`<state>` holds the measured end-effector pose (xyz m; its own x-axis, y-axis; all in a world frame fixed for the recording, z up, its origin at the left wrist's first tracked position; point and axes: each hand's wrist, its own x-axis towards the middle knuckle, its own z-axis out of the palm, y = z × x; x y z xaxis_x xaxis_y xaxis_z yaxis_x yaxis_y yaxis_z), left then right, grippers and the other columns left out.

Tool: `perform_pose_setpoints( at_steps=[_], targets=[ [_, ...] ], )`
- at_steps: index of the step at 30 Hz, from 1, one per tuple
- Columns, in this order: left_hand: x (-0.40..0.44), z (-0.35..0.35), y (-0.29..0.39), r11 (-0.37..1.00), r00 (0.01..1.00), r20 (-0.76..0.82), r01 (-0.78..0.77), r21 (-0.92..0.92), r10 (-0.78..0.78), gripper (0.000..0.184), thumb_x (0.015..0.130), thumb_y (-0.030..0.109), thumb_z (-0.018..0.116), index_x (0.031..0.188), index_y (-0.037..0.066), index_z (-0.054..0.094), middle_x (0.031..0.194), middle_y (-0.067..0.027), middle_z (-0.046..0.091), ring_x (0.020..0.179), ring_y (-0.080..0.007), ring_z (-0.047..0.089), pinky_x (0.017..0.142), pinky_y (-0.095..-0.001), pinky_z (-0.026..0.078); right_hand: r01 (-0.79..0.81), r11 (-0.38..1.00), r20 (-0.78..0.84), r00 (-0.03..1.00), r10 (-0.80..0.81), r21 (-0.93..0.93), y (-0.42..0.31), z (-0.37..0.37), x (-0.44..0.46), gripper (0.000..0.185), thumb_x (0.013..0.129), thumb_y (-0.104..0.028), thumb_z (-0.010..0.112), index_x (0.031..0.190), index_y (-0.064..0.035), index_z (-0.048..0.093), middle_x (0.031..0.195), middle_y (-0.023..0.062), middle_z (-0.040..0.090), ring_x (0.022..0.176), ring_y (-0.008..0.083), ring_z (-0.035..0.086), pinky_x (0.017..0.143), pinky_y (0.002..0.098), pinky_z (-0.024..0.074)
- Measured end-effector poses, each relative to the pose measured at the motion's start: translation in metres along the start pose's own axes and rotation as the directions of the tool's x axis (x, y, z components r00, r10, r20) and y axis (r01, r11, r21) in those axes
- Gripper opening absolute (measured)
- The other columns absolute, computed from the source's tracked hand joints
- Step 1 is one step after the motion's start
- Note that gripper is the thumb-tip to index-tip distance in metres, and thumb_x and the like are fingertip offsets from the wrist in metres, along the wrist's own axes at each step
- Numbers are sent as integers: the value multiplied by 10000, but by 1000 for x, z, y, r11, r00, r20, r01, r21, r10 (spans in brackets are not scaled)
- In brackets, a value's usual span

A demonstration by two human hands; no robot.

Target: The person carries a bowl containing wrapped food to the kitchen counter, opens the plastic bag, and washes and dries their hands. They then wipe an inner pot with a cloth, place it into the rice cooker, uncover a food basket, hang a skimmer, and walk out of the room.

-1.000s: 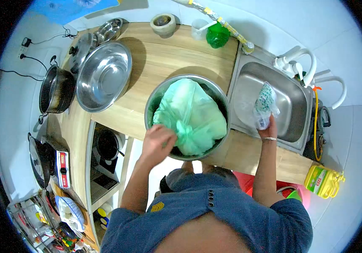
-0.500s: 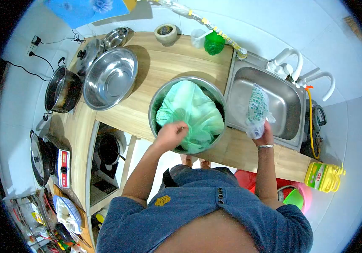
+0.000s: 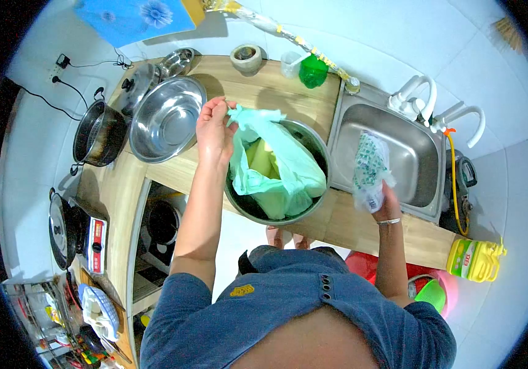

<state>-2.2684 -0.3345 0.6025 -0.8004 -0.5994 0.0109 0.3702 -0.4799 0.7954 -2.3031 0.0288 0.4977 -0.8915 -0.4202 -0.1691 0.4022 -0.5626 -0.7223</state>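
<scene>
My left hand [image 3: 216, 130] pinches the rim of a green plastic bag [image 3: 298, 160] and holds it up. The bag's mouth gapes, and pale green pieces [image 3: 262, 158], perhaps vegetables, show inside. It sits in a round metal pot [image 3: 320, 138] at the counter's front edge. Over the front rim of the sink, my right hand [image 3: 386, 203] grips a clear plastic packet with green print [image 3: 370, 166]; what the packet contains is hard to make out.
The steel sink [image 3: 415, 175] with white taps [image 3: 421, 98] lies to the right. A large steel basin [image 3: 168, 120] and a dark pot [image 3: 98, 133] stand to the left. A yellow jug [image 3: 476, 259] is at the right counter end. A green container [image 3: 313, 72] stands at the back.
My left hand has moved up and away from me, lifting the bag's edge, so the bag is now open with its contents showing. My right hand still holds the packet, slightly shifted.
</scene>
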Motion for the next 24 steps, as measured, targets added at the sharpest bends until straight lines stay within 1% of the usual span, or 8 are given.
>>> perform_pose_setpoints(
  at_steps=[4, 6, 7, 8, 10, 14, 18, 24],
  targets=[
    [-18, -2, 3, 974, 996, 88, -20, 224, 0, 305, 746, -4, 472, 1033, 81, 415, 1003, -50, 517, 873, -153, 498, 779, -320, 395, -76, 993, -78, 995, 69, -94, 2, 32, -19, 425, 745, -223, 532, 1110, -43, 410, 1026, 79, 510, 932, 223, 506, 789, 370, 431],
    [-27, -4, 3, 794, 954, 274, -258, 551, 121, 443, 674, -62, 473, 1085, 85, 396, 1054, -61, 495, 952, -202, 477, 852, -363, 358, -226, 973, -58, 972, 229, 48, 8, 46, -23, 418, 726, -197, 549, 1092, -39, 423, 995, 81, 519, 899, 214, 520, 761, 366, 445],
    [-32, -6, 5, 670, 942, 304, -319, 671, 144, 514, 630, -82, 471, 1112, 68, 376, 1097, -92, 472, 1002, -256, 460, 865, -357, 355, -259, 959, 16, 965, 263, -113, 6, 64, -27, 416, 734, -207, 552, 1088, -27, 425, 995, 98, 520, 874, 206, 527, 753, 357, 446],
    [-34, -6, 9, 672, 942, 301, -319, 669, 149, 514, 630, -82, 471, 1112, 68, 376, 1097, -92, 472, 1002, -256, 460, 865, -357, 355, -260, 958, 19, 964, 264, -118, 13, 72, -26, 416, 734, -207, 552, 1088, -27, 425, 995, 98, 520, 874, 206, 527, 753, 357, 446],
    [-38, -6, 13, 431, 911, 379, -411, 803, 163, 503, 640, -79, 467, 1114, 63, 375, 1098, -131, 467, 1038, -281, 442, 862, -338, 358, -387, 908, 144, 901, 409, -162, 27, 87, -22, 423, 743, -226, 555, 1083, -12, 424, 1004, 112, 517, 873, 199, 529, 748, 356, 446],
    [-40, -10, 11, 325, 891, 378, -446, 834, 253, 461, 680, -66, 460, 1113, 73, 391, 1024, -182, 499, 956, -331, 480, 795, -366, 390, -591, 767, 127, 765, 631, -251, 47, 150, -1, 403, 766, -226, 531, 1084, -6, 420, 1018, 123, 512, 894, 213, 527, 763, 359, 441],
    [-57, -12, 18, 235, 891, 388, -439, 867, 234, 433, 699, -57, 449, 1109, 72, 399, 972, -199, 515, 890, -355, 499, 738, -392, 407, -677, 733, 283, 718, 636, 70, 73, 175, 36, 363, 814, -242, 460, 1127, -68, 398, 1066, 106, 500, 970, 218, 501, 809, 383, 426],
    [-77, -6, 13, 291, 827, 483, -556, 779, 287, 387, 722, -51, 423, 1090, 67, 418, 941, -206, 519, 870, -363, 501, 720, -385, 418, -516, 841, -21, 854, 520, -161, 109, 185, 85, 341, 765, -299, 526, 1021, -83, 465, 976, 77, 536, 862, 197, 542, 728, 373, 454]
  ],
)
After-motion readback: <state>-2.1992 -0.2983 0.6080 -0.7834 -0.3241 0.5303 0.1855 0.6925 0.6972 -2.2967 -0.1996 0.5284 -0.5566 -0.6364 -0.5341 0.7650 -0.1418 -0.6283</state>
